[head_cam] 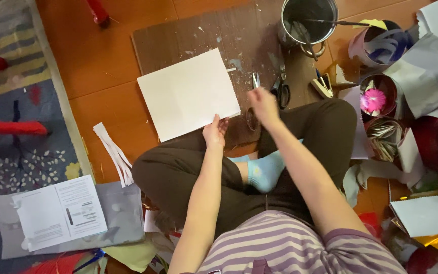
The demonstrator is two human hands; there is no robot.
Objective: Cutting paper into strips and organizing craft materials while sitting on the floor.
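Here, nearest me, the left hand (215, 133) pinches the near right corner of a white sheet of paper (188, 94) lying on the brown board (239, 35) on the floor; it looks light, floppy and easily creased, best taken by an edge. Just right, the right hand (263, 104) closes its fingers on small scissors (255, 81). Farther off stands a metal pot (307, 20).

A person sits cross-legged on an orange wooden floor (102, 56). The left hand (215, 133) pinches the near edge of a white square paper sheet (187, 94), which lies on a brown paint-stained cardboard (239, 35). The right hand (263, 104) holds small silver scissors (255, 80). Black-handled scissors (281, 86) lie just beside, below a grey metal bucket (307, 20).
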